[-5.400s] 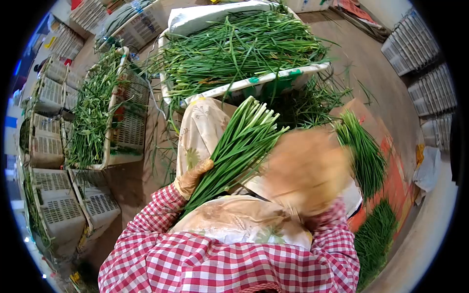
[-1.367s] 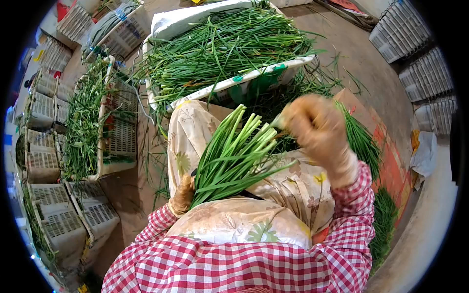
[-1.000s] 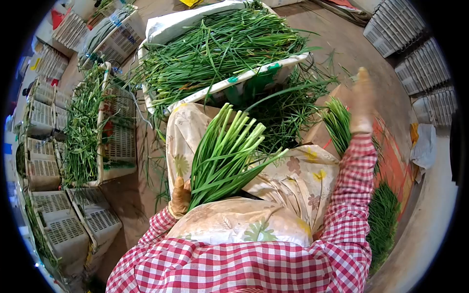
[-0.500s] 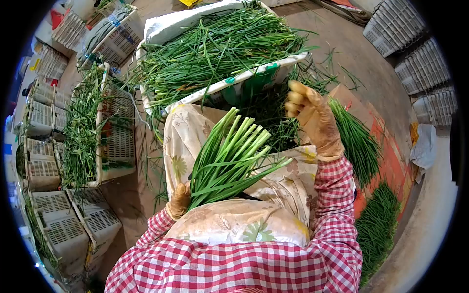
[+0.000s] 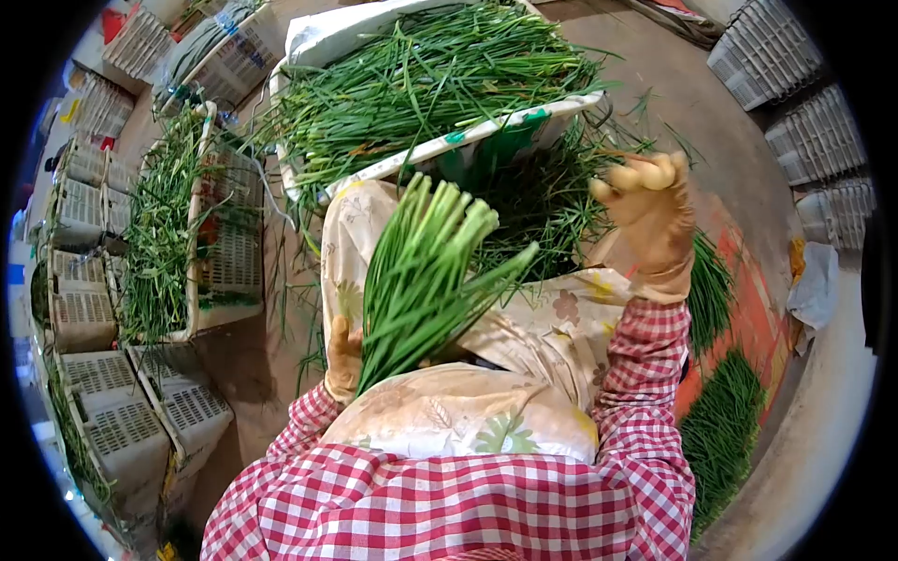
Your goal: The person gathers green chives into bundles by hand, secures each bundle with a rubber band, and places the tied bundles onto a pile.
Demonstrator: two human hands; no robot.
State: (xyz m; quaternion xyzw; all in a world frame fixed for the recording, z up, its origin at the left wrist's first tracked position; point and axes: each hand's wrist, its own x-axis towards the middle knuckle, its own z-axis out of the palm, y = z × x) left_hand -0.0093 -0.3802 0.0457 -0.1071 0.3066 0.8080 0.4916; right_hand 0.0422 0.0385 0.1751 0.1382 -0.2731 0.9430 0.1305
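My gloved left hand (image 5: 345,360) is closed round the lower left side of a bunch of green stalks (image 5: 421,271), whose pale cut ends point up and away from me. The bunch leans over my lap, and its leaves hide most of my left fingers. My gloved right hand (image 5: 652,220) is raised to the right of the bunch, apart from it, with the fingers curled. A thin brownish strand shows at its fingertips, slightly blurred. Behind my right hand, another green bunch (image 5: 709,290) lies on a red and brown sheet (image 5: 739,323).
A white crate (image 5: 393,161) heaped with long green leaves stands ahead. Loose leaves lie below it. At left is a second crate (image 5: 198,271) of leaves beside more baskets (image 5: 117,411). Stacked crates (image 5: 767,51) line the right, near another green pile (image 5: 725,430).
My right hand reached out to the right, came back, and is now a little farther right with a thin strand. The held bunch has risen and tilted more upright in my left hand.
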